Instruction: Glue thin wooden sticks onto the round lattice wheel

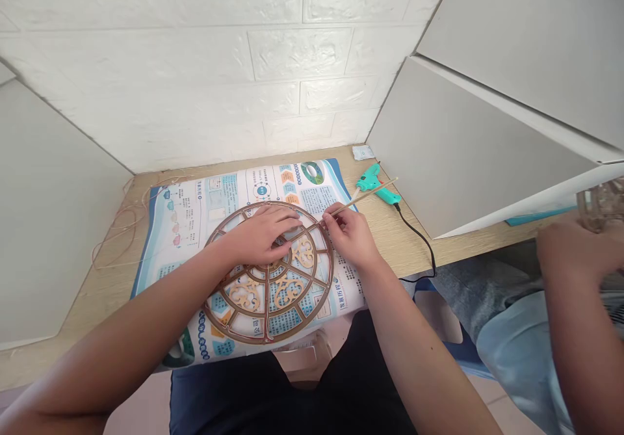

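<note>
While the open left hand (258,237) presses the light, brittle-looking fretwork wheel (287,292), best held by its rim (267,340), the right hand (351,237) pinches a wooden stick (365,197) at 2 o'clock.

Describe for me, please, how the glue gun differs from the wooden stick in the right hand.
The glue gun is bulky teal plastic; the wooden stick is thin, pale. The gun lies on the tabletop, the stick is pinched in the right hand. The gun trails a black cord; the stick has none.
</note>
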`<state>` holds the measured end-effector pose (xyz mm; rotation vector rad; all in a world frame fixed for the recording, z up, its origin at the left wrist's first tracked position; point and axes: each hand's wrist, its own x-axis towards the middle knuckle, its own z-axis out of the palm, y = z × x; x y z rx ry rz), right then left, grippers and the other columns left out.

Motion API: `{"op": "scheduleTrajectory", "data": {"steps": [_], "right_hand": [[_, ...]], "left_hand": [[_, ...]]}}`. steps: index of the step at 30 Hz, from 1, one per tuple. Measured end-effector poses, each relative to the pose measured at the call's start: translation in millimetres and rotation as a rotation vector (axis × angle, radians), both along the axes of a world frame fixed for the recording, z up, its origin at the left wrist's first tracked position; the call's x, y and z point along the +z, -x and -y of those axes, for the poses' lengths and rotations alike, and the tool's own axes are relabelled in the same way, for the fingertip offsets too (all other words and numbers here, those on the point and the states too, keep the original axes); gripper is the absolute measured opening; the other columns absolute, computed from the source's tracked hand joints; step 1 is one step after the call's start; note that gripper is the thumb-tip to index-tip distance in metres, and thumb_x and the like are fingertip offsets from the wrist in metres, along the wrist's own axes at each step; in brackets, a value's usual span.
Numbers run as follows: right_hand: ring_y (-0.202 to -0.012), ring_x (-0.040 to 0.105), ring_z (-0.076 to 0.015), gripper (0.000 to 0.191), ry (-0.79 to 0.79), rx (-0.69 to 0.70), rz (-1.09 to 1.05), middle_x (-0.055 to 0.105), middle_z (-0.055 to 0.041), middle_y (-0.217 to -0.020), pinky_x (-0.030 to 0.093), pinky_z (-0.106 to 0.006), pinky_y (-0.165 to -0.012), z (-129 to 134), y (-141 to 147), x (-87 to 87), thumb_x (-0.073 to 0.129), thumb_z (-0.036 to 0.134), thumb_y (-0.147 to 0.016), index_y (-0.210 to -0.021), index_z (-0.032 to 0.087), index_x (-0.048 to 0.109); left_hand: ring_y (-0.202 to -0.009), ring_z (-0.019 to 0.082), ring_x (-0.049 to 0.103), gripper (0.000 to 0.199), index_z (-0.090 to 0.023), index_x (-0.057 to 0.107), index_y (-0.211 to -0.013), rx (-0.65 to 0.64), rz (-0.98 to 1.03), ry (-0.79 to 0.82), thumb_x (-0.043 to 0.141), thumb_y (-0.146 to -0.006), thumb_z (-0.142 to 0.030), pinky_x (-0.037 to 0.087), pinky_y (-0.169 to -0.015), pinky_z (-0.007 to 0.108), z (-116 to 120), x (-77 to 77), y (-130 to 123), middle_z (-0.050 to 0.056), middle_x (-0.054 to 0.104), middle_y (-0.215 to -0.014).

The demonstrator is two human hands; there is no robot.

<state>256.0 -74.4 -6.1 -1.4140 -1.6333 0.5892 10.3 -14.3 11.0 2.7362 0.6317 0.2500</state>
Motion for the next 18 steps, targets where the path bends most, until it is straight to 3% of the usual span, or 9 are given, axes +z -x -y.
{"op": "scheduleTrajectory", "data": {"steps": [10, 18], "right_hand": [[-0.067, 0.065, -0.0195, 0.023, -0.015, 0.019, 0.093, 0.074, -0.0075, -0.086, 0.046, -0.032, -0.062, 0.1, 2.3, 2.9, 0.050, 0.034, -0.100, -0.083, 0.022, 0.061], [-0.064, 0.066, -0.0193, 0.021, -0.026, 0.019, 0.014, 0.069, -0.0040, -0.074, 0.048, -0.031, -0.062, 1.1, -0.8, 0.1, 0.050, 0.034, -0.100, -0.087, 0.022, 0.060]], "left_hand": [[-0.136, 0.035, 0.052, 0.049, -0.016, 0.054, -0.146, 0.004, -0.023, -0.065, 0.045, -0.100, -0.034, 0.042, -0.113, 0.057, 2.4, -1.0, -2.9, 0.018, 0.056, -0.148], [-0.143, 0.038, 0.045, 0.052, -0.025, 0.052, -0.152, 0.000, -0.112, -0.095, 0.045, -0.100, -0.030, 0.041, -0.114, 0.061, 4.3, 4.0, -5.0, 0.015, 0.049, -0.156]]}}
